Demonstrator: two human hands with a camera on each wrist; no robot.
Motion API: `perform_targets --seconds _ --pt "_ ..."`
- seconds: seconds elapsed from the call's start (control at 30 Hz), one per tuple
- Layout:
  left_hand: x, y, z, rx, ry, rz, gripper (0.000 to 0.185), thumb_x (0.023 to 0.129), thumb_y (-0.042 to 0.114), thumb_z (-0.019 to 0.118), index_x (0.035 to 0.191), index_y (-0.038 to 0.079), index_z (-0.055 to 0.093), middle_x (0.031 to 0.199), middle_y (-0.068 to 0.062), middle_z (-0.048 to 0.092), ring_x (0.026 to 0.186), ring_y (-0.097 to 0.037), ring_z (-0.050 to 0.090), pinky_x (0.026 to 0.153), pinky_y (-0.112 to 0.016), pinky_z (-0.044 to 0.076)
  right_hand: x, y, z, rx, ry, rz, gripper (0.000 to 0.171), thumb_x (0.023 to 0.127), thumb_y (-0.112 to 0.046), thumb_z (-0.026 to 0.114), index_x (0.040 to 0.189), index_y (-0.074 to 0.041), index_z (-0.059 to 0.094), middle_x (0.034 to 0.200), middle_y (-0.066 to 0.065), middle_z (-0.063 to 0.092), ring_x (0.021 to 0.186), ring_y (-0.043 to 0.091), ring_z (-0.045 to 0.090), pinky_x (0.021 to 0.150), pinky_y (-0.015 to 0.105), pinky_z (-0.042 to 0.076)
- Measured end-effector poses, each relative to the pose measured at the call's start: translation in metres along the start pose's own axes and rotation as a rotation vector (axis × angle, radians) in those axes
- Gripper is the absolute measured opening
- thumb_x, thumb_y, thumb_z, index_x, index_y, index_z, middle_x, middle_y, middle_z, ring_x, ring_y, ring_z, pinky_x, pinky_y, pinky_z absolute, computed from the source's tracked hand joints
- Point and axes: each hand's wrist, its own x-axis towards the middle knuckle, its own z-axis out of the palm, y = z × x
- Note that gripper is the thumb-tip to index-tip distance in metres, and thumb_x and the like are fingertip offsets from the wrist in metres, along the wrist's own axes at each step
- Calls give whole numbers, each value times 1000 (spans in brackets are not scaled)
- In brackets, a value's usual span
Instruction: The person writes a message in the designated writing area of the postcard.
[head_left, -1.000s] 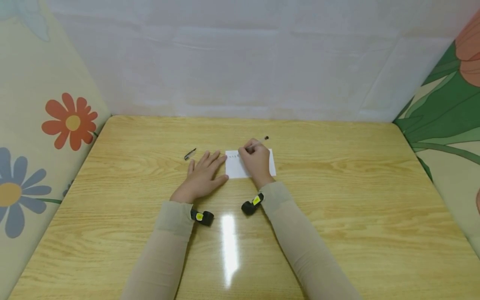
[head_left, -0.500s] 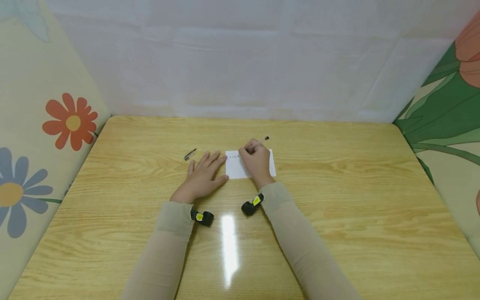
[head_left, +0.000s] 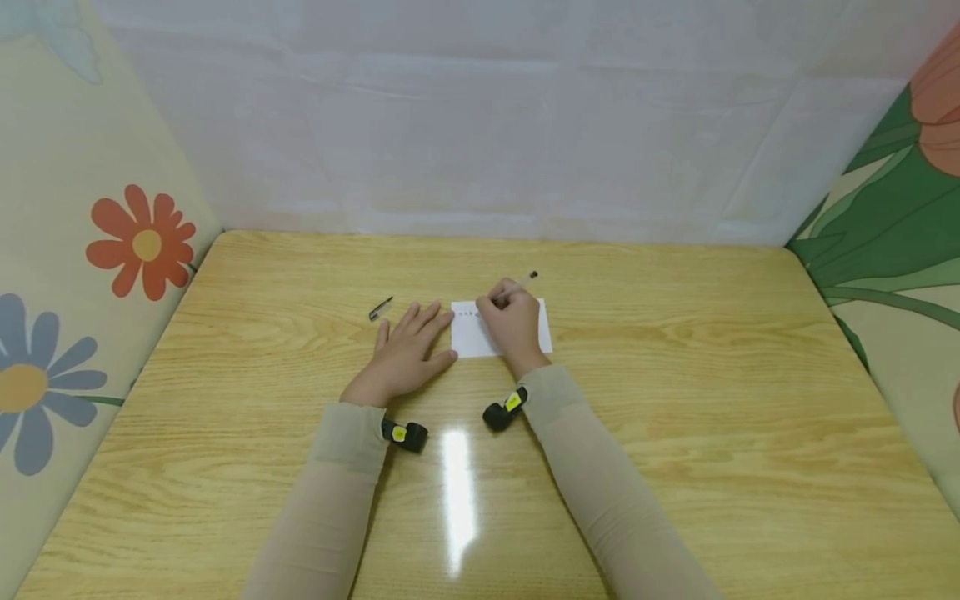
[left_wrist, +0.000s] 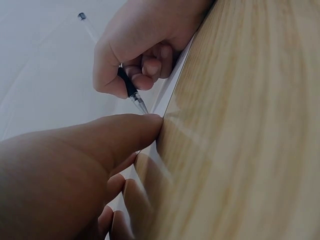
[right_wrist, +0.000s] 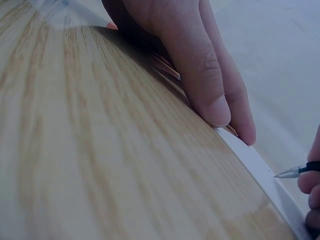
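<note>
A small white sheet of paper [head_left: 472, 337] lies on the table with a short row of dark marks near its top left. My right hand [head_left: 513, 325] rests over its right part and pinches a pen [head_left: 523, 282], whose clear barrel leans up to the right. In the right wrist view the metal pen tip [right_wrist: 287, 173] is at the paper's surface. My left hand [head_left: 401, 354] lies flat with spread fingers; its thumb and index fingertips touch the paper's left edge. Beyond the left fingers lies a pen cap [head_left: 380, 308].
The wooden table [head_left: 712, 375] meets a white sheeted wall [head_left: 480, 125] at the back. Flower-painted panels [head_left: 60, 250] stand along both sides. A wrist camera [head_left: 405, 435] sits on the left wrist and another camera [head_left: 505, 408] on the right.
The pen shifts very slightly in my right hand, and the row of marks beside it shows a little differently. My left hand, the paper and the cap stay in place.
</note>
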Motion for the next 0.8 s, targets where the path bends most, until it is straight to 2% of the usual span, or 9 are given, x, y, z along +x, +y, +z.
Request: perform_targets --seconds 0.8 --pt "0 2 -1 14 -2 0 66 105 39 53 161 13 29 169 -13 14 155 -39 0 115 -69 -11 1 -2 0 3 21 7 13 86 -7 67 73 -4 66 67 3 58 65 14 51 61 26 42"
